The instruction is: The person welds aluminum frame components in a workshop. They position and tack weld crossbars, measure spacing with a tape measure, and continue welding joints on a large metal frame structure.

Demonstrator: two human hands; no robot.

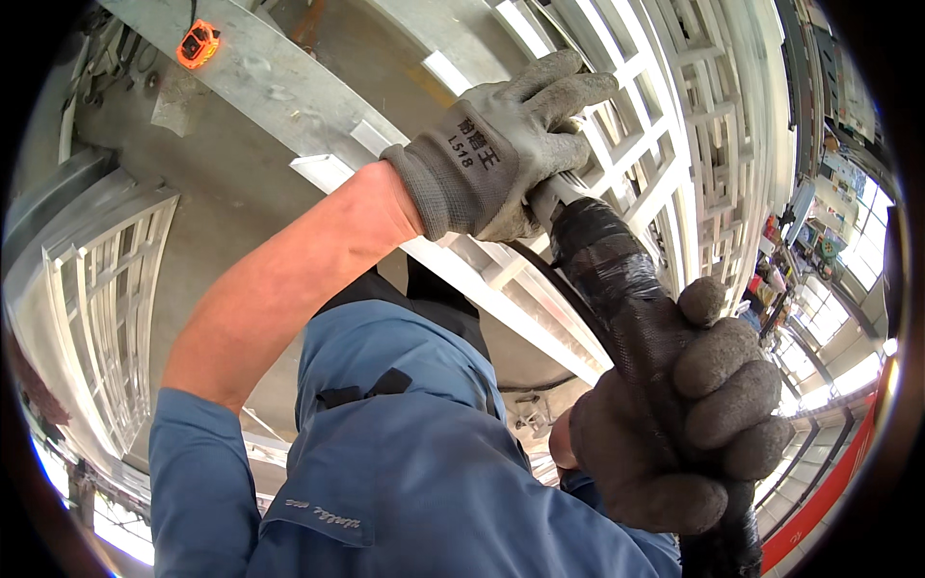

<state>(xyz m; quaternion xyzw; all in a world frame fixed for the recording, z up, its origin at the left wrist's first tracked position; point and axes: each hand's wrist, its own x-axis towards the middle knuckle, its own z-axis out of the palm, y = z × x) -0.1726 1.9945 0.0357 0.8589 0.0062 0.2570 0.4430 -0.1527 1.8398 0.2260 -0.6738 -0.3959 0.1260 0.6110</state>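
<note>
A power tool that looks like an angle grinder point(617, 279), its body wrapped in black tape, slants from centre to lower right. My right hand point(703, 414), in a dark grey work glove, is closed around its thick rear body. At its silver metal head, my left hand point(501, 144) in a grey glove lies over the front, fingers partly bent around it and hiding most of it. A thin dark curved edge runs along the tool's left side. Beneath the tool and my left hand lie white metal frames point(662, 183) with crossbars. The tool's working end is hidden.
An orange tape measure point(199, 44) sits on a long grey metal beam point(279, 87) at upper left. More white frames point(723, 135) are packed side by side at right. Another ladder-like frame point(106, 308) stands at far left, with concrete floor point(217, 226) between.
</note>
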